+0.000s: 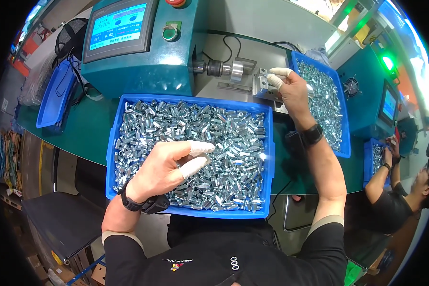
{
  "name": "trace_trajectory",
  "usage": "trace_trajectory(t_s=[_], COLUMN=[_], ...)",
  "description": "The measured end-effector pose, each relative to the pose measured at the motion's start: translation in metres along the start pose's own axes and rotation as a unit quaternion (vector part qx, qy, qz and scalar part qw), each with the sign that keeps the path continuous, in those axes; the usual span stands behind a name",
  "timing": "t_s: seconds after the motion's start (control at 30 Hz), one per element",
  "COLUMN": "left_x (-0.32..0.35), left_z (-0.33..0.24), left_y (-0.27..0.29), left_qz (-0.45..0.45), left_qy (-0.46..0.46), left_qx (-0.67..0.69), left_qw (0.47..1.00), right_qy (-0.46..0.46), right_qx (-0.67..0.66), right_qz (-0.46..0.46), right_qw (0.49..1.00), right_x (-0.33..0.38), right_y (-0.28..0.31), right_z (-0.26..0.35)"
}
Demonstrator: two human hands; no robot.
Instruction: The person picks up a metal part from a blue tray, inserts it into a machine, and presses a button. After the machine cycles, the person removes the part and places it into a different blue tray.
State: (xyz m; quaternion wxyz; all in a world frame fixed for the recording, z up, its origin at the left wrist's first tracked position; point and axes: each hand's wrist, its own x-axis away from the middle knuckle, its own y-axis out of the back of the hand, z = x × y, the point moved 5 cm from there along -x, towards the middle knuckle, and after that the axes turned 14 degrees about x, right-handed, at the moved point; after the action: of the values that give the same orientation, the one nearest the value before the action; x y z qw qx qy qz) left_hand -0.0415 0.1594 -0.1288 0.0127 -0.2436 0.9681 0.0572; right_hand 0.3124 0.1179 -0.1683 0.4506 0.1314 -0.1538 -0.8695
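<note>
My left hand (164, 164) hovers over a blue tray (270, 157) heaped with small shiny metal hex sleeves (233, 157). White finger cots cover its thumb and forefinger, which come together in a pinch; anything between the tips blends into the metal parts behind. My right hand (293, 88), also with white cots on thumb and forefinger, is at a small metal fixture block (262, 85) on the machine bed. Its fingertips are drawn close together beside the block, and what they hold, if anything, does not show. A round metal spindle head (237, 70) faces the block from the left.
A teal machine (138, 71) with a lit screen (119, 26) stands behind the tray. Another blue tray (345, 138) of metal parts lies beyond my right forearm. At far left is a blue tray (57, 102). A co-worker (391, 200) sits at right beside another machine (367, 95).
</note>
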Motion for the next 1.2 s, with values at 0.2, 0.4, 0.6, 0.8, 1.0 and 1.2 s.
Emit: trace_trajectory(t_s=[0.2,0.4,0.6,0.8,1.0,1.2], left_x=[-0.001,0.000,-0.001,0.000,0.002,0.001], left_z=[0.001,0.001,-0.001,-0.002,0.002,-0.002], left_y=[-0.001,0.000,0.002,0.000,0.000,0.002], left_qz=[-0.007,0.002,0.024,0.028,-0.003,0.008], left_qy=[-0.018,-0.016,0.003,-0.002,-0.025,-0.017], left_qx=[0.004,-0.004,-0.019,-0.022,0.003,-0.015], left_qw=[1.000,1.000,1.000,0.999,1.000,1.000], right_qy=[0.015,0.046,0.057,0.060,0.224,0.312], right_qx=[0.032,0.067,0.052,0.083,0.273,0.405], right_qz=[0.023,-0.005,0.002,0.001,-0.067,-0.103], right_qw=[0.999,0.997,0.997,0.995,0.933,0.853], right_x=[-0.003,-0.004,-0.010,-0.004,0.013,0.042], right_y=[0.000,-0.004,-0.004,-0.002,-0.006,-0.012], right_z=[0.004,0.012,0.010,0.013,0.034,0.055])
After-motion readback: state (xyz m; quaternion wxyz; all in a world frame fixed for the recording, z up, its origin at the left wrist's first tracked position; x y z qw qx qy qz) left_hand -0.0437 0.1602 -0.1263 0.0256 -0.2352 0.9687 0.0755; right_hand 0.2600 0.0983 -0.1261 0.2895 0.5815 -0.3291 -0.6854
